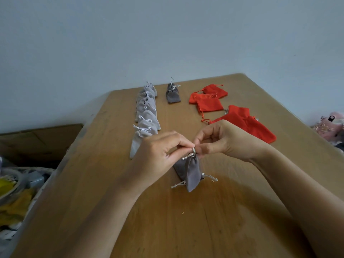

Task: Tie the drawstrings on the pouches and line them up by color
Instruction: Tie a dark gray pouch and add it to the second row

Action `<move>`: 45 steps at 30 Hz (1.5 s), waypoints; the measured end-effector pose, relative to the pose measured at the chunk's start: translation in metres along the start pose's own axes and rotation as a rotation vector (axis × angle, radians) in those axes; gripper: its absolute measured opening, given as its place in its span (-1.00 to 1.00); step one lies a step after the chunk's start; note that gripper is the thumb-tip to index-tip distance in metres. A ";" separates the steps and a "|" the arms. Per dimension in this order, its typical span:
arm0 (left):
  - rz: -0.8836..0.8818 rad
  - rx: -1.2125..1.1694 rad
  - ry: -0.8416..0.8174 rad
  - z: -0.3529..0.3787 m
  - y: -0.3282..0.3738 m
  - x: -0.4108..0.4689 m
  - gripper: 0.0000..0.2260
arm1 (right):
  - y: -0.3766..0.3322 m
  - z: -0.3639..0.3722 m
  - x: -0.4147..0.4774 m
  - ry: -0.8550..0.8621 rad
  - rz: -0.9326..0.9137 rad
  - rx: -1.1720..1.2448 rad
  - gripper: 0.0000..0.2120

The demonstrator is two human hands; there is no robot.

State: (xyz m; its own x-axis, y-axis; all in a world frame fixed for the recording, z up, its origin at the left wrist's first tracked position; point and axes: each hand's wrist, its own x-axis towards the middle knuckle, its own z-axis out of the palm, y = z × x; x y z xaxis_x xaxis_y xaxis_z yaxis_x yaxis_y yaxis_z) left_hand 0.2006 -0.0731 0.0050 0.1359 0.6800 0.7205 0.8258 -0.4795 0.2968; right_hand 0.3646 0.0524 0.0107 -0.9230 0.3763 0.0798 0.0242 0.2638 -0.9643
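We look through one wide-angle camera worn on the head, set above and behind the left grip (160, 151) and the right grip (221, 140), facing forward and down. Both grips sit close to us, just below the middle of the picture, and the forearms (93, 211) run up to them from the bottom edge. Beyond the grips the tabletop (96, 146) stretches away to its far edge, and above that a pale wall (167, 34) fills the upper part of our view.

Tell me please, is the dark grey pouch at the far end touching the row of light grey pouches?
Apart. The head view shows a strip of bare table between the far dark grey pouch and the light grey row.
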 end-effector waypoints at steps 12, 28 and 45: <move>-0.436 -0.072 -0.229 0.004 0.003 -0.004 -0.92 | 0.009 0.006 0.006 0.122 -0.140 -0.801 -0.81; -0.645 -0.675 0.075 0.010 -0.001 -0.001 -0.83 | -0.006 0.018 0.002 0.455 -0.322 -0.607 -0.80; -0.668 -0.815 0.124 0.004 -0.005 0.002 -0.93 | -0.008 0.018 0.002 0.510 -0.433 -0.429 -0.86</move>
State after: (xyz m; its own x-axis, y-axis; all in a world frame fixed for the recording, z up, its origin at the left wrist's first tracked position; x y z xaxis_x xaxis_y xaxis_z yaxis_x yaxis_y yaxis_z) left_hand 0.1994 -0.0671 0.0025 -0.3043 0.9036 0.3016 0.0903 -0.2879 0.9534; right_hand 0.3560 0.0354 0.0139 -0.5972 0.4947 0.6313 -0.0556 0.7597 -0.6479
